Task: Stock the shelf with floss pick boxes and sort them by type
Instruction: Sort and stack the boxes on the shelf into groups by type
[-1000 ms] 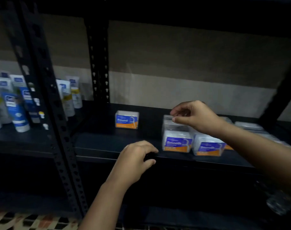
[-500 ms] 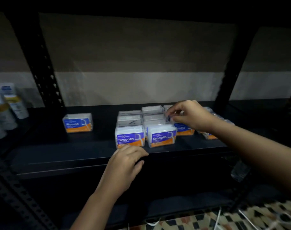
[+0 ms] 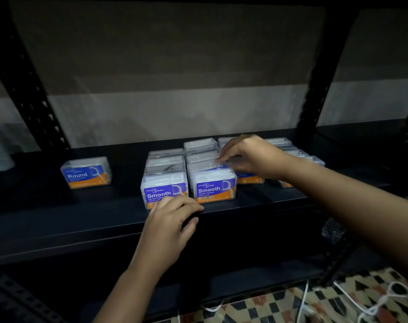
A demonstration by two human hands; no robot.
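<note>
On the black shelf point(image 3: 82, 217) a lone clear floss pick box labelled Round point(image 3: 85, 173) stands at the left. In the middle are two columns of clear boxes, fronted by two Smooth boxes point(image 3: 163, 190) point(image 3: 214, 186). My right hand point(image 3: 252, 157) reaches over the right column, and its fingertips pinch the top of the box behind the front right Smooth box point(image 3: 203, 158). Another Round box point(image 3: 249, 179) sits partly hidden under that hand. My left hand point(image 3: 172, 220) rests on the shelf before the left Smooth box, fingers loosely curled and holding nothing.
More clear boxes point(image 3: 298, 155) lie to the right, behind my right forearm. Black perforated uprights point(image 3: 33, 101) point(image 3: 314, 89) frame the bay. Blurred tubes point(image 3: 0, 157) stand at the far left. White cords point(image 3: 373, 304) lie on the patterned floor below.
The view has swung right and come closer, so the boxes now sit in the middle. My right hand has moved from the front boxes to the box behind them. My left hand stays by the shelf edge.
</note>
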